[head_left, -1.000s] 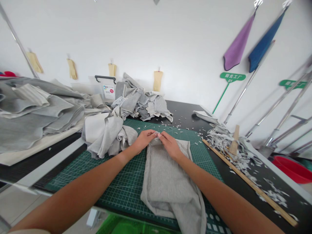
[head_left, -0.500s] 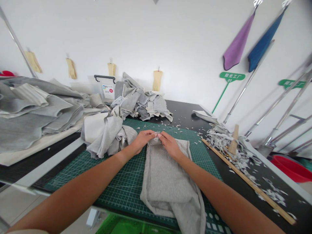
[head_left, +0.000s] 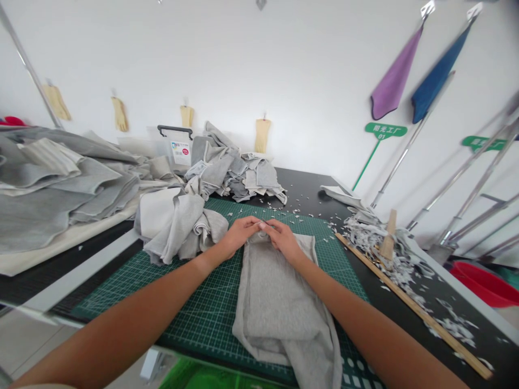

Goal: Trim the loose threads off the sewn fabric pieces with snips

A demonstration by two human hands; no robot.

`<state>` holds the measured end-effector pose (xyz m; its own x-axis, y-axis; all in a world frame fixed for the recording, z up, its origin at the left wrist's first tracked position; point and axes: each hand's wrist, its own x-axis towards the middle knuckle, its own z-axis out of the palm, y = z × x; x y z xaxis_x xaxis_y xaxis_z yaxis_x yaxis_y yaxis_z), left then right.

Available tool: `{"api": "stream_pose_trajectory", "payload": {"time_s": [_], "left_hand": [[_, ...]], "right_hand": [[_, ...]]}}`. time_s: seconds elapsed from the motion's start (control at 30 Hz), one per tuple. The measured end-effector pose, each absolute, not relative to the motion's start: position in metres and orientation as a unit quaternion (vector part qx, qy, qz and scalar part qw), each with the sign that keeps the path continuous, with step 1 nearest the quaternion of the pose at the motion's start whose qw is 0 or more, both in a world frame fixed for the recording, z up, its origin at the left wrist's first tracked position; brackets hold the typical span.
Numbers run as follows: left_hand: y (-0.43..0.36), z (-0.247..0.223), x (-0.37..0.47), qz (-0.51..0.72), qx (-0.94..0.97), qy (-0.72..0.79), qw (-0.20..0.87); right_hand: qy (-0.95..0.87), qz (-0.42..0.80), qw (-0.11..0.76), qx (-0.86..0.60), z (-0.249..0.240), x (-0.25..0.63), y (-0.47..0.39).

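Observation:
A long piece of grey cloth (head_left: 279, 302) lies on the green cutting mat (head_left: 194, 302), its near end hanging over the table's front edge. At its far edge my left hand (head_left: 243, 235) pinches the fabric between thumb and fingers. Right beside it, my right hand (head_left: 281, 237) pinches the same edge, the fingertips of both hands nearly touching. Whatever small part sits between the fingertips is too small to make out. A crumpled bundle of grey and white cloth (head_left: 174, 221) rests just left of my left hand.
Grey fabric sheets (head_left: 60, 189) are stacked at left, and scraps (head_left: 231, 167) are heaped at the back near a clear bin (head_left: 178, 146). A wooden strip (head_left: 413, 305) and white clippings (head_left: 365, 232) lie at right. A red basin (head_left: 484, 283) stands beyond the table.
Both hands stay at the cloth's far edge, with the fingertips shifting slightly and the right fingers curling a little more. The cloth lies almost as before.

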<state>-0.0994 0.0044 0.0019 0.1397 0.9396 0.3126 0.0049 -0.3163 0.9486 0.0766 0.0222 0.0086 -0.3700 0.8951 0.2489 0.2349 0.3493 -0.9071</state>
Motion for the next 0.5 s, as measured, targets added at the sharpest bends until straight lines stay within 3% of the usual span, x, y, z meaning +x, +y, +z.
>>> {"api": "stream_pose_trajectory", "payload": {"time_s": [0.27,0.5], "left_hand": [[0.010,0.003,-0.102,0.499,0.652,0.461,0.337],[-0.005,0.028,-0.093,0.467,0.689,0.518,0.199]], "right_hand": [[-0.724,0.383,0.395,-0.417,0.018,0.084,0.029],[-0.723,0.314,0.451,-0.419,0.072,0.095,0.028]]}}
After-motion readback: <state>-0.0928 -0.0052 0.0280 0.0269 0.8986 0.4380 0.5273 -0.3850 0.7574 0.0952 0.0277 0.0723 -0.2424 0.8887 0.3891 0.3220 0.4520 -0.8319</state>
